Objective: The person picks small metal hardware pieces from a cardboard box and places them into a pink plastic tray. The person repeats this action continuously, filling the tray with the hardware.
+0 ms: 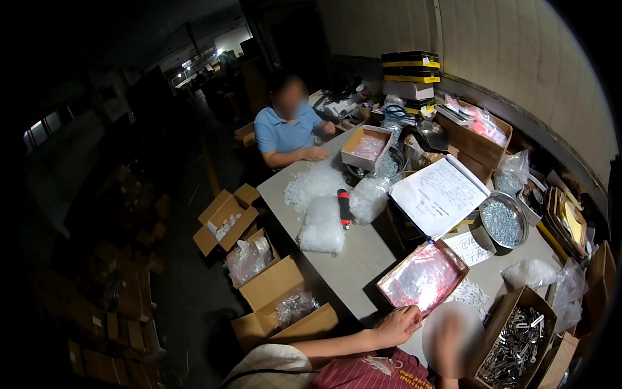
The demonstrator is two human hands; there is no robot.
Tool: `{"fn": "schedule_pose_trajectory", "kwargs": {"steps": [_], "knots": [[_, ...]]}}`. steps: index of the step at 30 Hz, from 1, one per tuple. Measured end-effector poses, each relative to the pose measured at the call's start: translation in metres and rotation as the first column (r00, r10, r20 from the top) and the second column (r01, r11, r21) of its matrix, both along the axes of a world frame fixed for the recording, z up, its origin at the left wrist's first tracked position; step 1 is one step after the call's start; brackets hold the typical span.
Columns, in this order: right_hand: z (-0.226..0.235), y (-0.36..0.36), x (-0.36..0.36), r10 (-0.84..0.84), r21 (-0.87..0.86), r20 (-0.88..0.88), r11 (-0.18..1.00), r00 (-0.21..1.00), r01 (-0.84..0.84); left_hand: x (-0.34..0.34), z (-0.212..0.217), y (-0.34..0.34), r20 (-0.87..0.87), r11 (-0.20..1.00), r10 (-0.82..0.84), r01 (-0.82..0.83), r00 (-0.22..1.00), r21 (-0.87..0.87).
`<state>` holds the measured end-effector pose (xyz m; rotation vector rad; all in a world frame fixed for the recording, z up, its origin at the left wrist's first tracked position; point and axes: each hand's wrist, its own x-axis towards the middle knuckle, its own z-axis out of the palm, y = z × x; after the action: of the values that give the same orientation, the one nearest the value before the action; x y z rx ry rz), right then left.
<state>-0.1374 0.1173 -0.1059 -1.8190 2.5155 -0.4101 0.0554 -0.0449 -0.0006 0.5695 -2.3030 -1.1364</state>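
Near the lower edge, my left hand (396, 326) is closed with its fingers curled, beside the near side of an open box (459, 286). What its fingers hold, if anything, I cannot make out. Clear plastic bags (420, 277) with red edges fill that box and shine under the light. My right hand (447, 340) is smeared out, so its fingers do not show. It lies between the small white plastic pieces (471, 297) and a carton of metal clips or similar hardware (515, 347).
A person in blue (285, 126) sits across the table (356, 259), hands near white plastic pieces (314, 185). Around are a written pad (439, 194), a metal bowl of small hardware (502, 223), a red-black tool (343, 209) and cartons (275, 282) beside the table.
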Motion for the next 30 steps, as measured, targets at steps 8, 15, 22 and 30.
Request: {"fn": "schedule_pose_trajectory", "kwargs": {"steps": [8, 15, 22, 30], "knots": [[0.030, 0.019, -0.007, -0.119, -0.147, 0.336, 0.973, 0.934, 0.177, -0.007, 0.006, 0.004, -0.020, 0.997, -0.078, 0.078, 0.997, 0.002], [0.058, 0.012, 0.002, -0.134, -0.201, 0.111, 0.967, 0.985, 0.154, -0.008, 0.004, 0.006, -0.057, 0.994, -0.106, 0.104, 0.993, -0.028], [0.087, 0.005, -0.003, -0.201, 0.027, 0.141, 0.980, 0.969, 0.199, -0.005, 0.003, 0.004, -0.052, 0.994, -0.109, 0.108, 0.993, -0.026], [0.019, 0.010, -0.028, -0.411, -0.217, 0.118, 0.878, 0.904, 0.427, -0.008, 0.010, 0.005, -0.034, 0.991, -0.113, 0.115, 0.993, 0.064]]}}
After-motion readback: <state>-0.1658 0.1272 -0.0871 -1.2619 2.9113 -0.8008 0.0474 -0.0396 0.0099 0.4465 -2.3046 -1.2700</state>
